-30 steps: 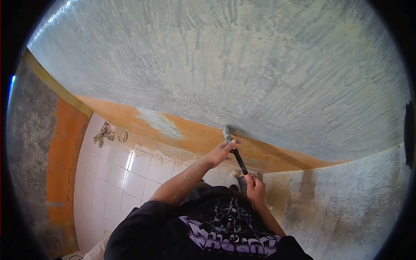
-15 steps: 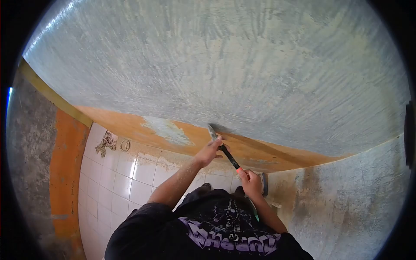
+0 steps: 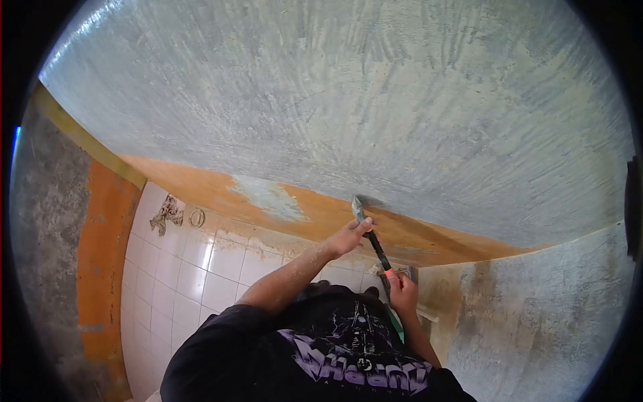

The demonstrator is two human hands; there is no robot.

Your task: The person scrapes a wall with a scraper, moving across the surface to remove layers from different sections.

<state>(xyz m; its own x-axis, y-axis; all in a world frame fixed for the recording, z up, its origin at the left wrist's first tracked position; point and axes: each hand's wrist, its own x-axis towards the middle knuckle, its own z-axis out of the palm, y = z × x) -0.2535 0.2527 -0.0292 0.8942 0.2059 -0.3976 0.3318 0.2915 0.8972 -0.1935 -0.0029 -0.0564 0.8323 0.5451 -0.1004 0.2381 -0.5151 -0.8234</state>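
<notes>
A long-handled scraper (image 3: 377,249) slants across the middle of the view, with a dark handle and an orange-red band. Its metal blade (image 3: 357,206) meets the wall where bare grey surface borders orange paint (image 3: 321,213). My left hand (image 3: 351,238) is closed around the shaft just below the blade. Farther down, my right hand (image 3: 402,292) grips the handle near the orange-red band. A scraped grey patch (image 3: 271,199) lies within the orange strip, left of the blade.
White floor tiles (image 3: 175,278) carry pale dust along the wall's foot. A crumpled cloth (image 3: 167,213) and a ring-shaped object (image 3: 196,218) lie near the left corner. An orange and grey wall (image 3: 100,241) stands left; a stained grey wall (image 3: 529,315) rises on the right.
Both hands and the scraper have shifted a little right and down in the view. The background has moved slightly the same way. Both hands keep their grip.
</notes>
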